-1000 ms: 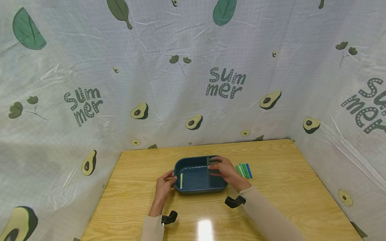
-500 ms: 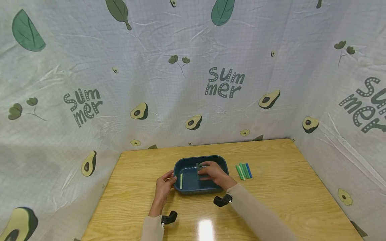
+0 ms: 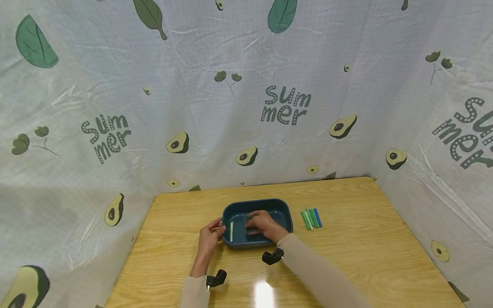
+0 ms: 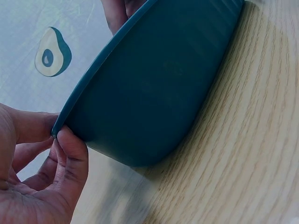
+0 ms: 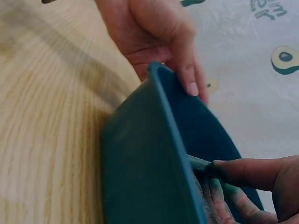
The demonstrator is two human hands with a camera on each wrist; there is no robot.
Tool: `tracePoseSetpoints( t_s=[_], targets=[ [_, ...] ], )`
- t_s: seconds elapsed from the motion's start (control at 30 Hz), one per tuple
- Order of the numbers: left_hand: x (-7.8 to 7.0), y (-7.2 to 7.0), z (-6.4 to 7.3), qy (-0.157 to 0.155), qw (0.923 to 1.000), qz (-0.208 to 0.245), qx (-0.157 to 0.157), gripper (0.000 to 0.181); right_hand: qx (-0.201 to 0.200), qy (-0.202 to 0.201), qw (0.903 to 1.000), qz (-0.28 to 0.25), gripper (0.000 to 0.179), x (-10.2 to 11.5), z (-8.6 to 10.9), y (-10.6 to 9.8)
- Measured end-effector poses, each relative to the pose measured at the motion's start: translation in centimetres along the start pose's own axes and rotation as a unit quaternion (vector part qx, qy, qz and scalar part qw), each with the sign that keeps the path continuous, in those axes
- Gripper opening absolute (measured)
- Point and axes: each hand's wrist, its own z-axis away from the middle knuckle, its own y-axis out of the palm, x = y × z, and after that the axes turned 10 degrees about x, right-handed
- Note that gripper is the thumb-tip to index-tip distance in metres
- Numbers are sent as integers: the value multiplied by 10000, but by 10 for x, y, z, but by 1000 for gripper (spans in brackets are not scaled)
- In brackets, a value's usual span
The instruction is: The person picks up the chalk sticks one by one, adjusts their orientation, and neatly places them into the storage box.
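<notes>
Blue tray [image 3: 244, 246], two sticks [image 3: 232, 231] inside

Grey-green word "summer" [image 3: 285, 114] printed centrally on the pale hanging sheet [image 3: 215, 111], split "sum" over "mer", same word at left, another at right, cut off by the view's edge

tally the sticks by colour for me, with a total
Blue stick: 1, on the table
Green sticks: 3, on the table
Pale sticks: 2, one in the tray, one on the table
Greenish stick: 1, held in the right hand
Total: 7
</notes>
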Motion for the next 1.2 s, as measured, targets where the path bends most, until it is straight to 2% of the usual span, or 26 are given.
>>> tracePoseSetpoints(
  t_s=[0.43,0.83,0.93,1.13,1.2],
  targets=[
    [-2,0,1,44,10000,37,58,42,-196,169,9992,289,42,-5,-11,18],
    [-1,0,1,-13,10000,-11,58,42,-293,227,9984,421,39,-9,-14,18],
    [-5,0,3,-10,9999,50,106,42,-256,156,9983,492,39,-6,-12,15],
    [-23,0,15,17,9998,46,215,42,-283,-34,9980,563,40,-1,-3,5],
    [-24,1,16,8,9998,44,214,42,-281,-116,9981,540,38,2,1,1]
  ],
)
